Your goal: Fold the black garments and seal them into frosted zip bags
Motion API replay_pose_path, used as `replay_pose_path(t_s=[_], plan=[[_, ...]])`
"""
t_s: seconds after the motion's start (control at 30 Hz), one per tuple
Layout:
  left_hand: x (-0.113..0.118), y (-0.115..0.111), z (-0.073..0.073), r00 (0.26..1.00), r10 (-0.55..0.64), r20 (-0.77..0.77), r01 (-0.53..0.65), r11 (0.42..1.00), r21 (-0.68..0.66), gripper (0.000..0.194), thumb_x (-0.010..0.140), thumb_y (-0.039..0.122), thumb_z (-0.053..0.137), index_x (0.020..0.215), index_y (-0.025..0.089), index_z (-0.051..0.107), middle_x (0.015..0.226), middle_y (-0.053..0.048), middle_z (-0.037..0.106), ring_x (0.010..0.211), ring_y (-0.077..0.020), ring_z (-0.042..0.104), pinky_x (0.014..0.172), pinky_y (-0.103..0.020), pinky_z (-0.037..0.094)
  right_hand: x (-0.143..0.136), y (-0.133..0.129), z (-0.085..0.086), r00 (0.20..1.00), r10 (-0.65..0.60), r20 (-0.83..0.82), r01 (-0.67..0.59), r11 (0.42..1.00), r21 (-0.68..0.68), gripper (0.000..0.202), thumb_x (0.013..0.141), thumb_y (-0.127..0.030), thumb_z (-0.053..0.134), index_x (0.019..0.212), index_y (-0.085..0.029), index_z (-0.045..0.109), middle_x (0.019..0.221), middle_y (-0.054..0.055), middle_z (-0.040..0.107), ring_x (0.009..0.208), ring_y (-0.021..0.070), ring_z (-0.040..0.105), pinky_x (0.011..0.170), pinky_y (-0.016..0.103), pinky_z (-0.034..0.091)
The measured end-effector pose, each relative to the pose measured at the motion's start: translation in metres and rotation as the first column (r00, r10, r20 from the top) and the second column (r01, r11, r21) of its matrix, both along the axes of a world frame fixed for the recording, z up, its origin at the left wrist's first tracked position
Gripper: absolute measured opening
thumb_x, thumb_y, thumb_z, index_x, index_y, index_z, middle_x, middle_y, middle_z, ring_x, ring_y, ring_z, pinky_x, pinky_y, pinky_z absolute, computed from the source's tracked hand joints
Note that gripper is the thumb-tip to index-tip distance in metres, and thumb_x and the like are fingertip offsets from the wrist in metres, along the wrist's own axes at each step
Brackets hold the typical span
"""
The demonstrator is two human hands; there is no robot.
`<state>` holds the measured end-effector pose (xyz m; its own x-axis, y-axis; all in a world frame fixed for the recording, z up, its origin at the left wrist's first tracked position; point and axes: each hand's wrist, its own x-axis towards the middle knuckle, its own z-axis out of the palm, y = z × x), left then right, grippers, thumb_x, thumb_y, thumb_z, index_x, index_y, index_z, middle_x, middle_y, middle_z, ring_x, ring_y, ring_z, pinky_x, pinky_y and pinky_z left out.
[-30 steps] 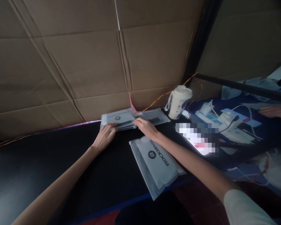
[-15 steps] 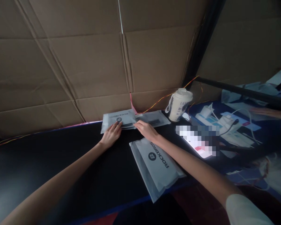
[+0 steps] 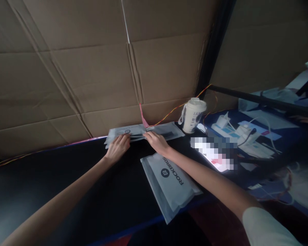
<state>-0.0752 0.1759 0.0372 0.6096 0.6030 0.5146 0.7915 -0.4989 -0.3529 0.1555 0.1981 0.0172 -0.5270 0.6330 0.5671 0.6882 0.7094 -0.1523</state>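
- Cardboard wall (image 3: pixel 87 75) along the far side; far bags lie close to its foot
- Black table (image 3: pixel 74 194), flat support under bags and cup
- Near bag (image 3: pixel 176 182), ROCKBROS print up, flat at the near edge, partly under the right forearm; placed apart, presumably to leave both hands room
- Far-left bag (image 3: pixel 133 129), layered edges toward the person, presumably so fingers can reach them
- Far-right bag (image 3: pixel 176 129), flat, adjoining it
- Cup (image 3: pixel 193 118), upright at far right, likely there to be out of the way
- Left hand (image 3: pixel 118 147): fingers curled together, clamped over far-left bag's near edge, probably steadying it
- Right hand (image 3: pixel 157 143): fingertips together at that bag's right end; thumb hidden, cannot tell if pinching
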Motion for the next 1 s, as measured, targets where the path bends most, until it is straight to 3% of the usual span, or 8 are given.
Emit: replay_pose_path(t_s=[0.13, 0.23, 0.4, 0.5, 0.7, 0.87, 1.0], plan=[[-0.006, -0.014, 0.020, 1.000, -0.011, 0.009, 0.011, 1.000, 0.003, 0.023, 0.093, 0.017, 0.042, 0.097, 0.014, 0.064, 0.111, -0.015, 0.067, 0.099, -0.0270, 0.065, 0.084, -0.042, 0.054, -0.004, -0.003, 0.010, 0.997, 0.015, -0.072, -0.017, 1.000, -0.018, 0.033, 0.094, -0.007, 0.039, 0.117, -0.016, 0.059, 0.111, 0.011, 0.066, 0.098, 0.0205, 0.062, 0.079, 0.032, 0.049], [-0.013, -0.029, 0.027, 0.999, -0.018, 0.032, 0.018, 1.000, 0.009, 0.021, 0.093, 0.020, 0.043, 0.098, 0.015, 0.063, 0.110, -0.016, 0.066, 0.100, -0.0269, 0.065, 0.085, -0.042, 0.054, -0.010, -0.007, 0.020, 0.993, 0.042, -0.111, -0.047, 0.998, -0.038, 0.035, 0.093, -0.006, 0.037, 0.117, -0.018, 0.059, 0.109, 0.008, 0.066, 0.095, 0.0178, 0.062, 0.080, 0.030, 0.048], [-0.027, -0.051, 0.021, 0.998, 0.044, 0.041, -0.046, 0.998, 0.039, 0.028, 0.089, 0.037, 0.057, 0.107, 0.016, 0.060, 0.121, -0.020, 0.061, 0.112, -0.0337, 0.059, 0.088, -0.047, 0.052, -0.020, -0.014, 0.030, 0.987, 0.101, -0.124, -0.111, 0.991, -0.078, 0.035, 0.091, -0.005, 0.038, 0.112, -0.019, 0.062, 0.103, 0.005, 0.067, 0.088, 0.0155, 0.063, 0.076, 0.027, 0.047], [-0.037, -0.055, 0.016, 0.993, 0.113, 0.016, -0.114, 0.991, 0.063, 0.022, 0.092, 0.034, 0.053, 0.105, 0.018, 0.061, 0.120, -0.015, 0.064, 0.104, -0.0299, 0.065, 0.078, -0.041, 0.056, -0.025, -0.016, 0.031, 0.983, 0.134, -0.129, -0.147, 0.984, -0.097, 0.034, 0.091, -0.005, 0.038, 0.111, -0.018, 0.062, 0.102, 0.006, 0.067, 0.087, 0.0160, 0.063, 0.075, 0.027, 0.047], [-0.054, -0.071, 0.018, 0.990, 0.139, -0.001, -0.139, 0.987, 0.076, 0.021, 0.096, 0.029, 0.046, 0.094, 0.020, 0.065, 0.111, -0.007, 0.070, 0.094, -0.0238, 0.068, 0.061, -0.030, 0.055, -0.041, -0.021, 0.031, 0.970, 0.190, -0.153, -0.209, 0.971, -0.120, 0.033, 0.093, -0.006, 0.039, 0.115, -0.019, 0.060, 0.109, 0.006, 0.067, 0.095, 0.0172, 0.063, 0.081, 0.030, 0.050], [-0.073, -0.107, 0.014, 0.975, 0.221, 0.015, -0.221, 0.975, 0.010, 0.023, 0.096, 0.027, 0.042, 0.098, 0.023, 0.064, 0.115, -0.005, 0.069, 0.095, -0.0229, 0.068, 0.055, -0.029, 0.055, -0.058, -0.036, 0.032, 0.944, 0.281, -0.172, -0.304, 0.945, -0.123, 0.027, 0.094, -0.013, 0.047, 0.116, -0.021, 0.061, 0.111, 0.005, 0.068, 0.102, 0.0162, 0.063, 0.089, 0.030, 0.051], [-0.090, -0.151, 0.013, 0.922, 0.384, 0.054, -0.383, 0.923, -0.036, 0.026, 0.096, 0.028, 0.037, 0.103, 0.027, 0.063, 0.118, -0.003, 0.068, 0.096, -0.0251, 0.067, 0.054, -0.034, 0.056, -0.065, -0.048, 0.033, 0.931, 0.332, -0.153, -0.350, 0.930, -0.115, 0.025, 0.092, -0.018, 0.055, 0.117, -0.018, 0.059, 0.113, 0.007, 0.067, 0.106, 0.0177, 0.062, 0.088, 0.032, 0.052]])
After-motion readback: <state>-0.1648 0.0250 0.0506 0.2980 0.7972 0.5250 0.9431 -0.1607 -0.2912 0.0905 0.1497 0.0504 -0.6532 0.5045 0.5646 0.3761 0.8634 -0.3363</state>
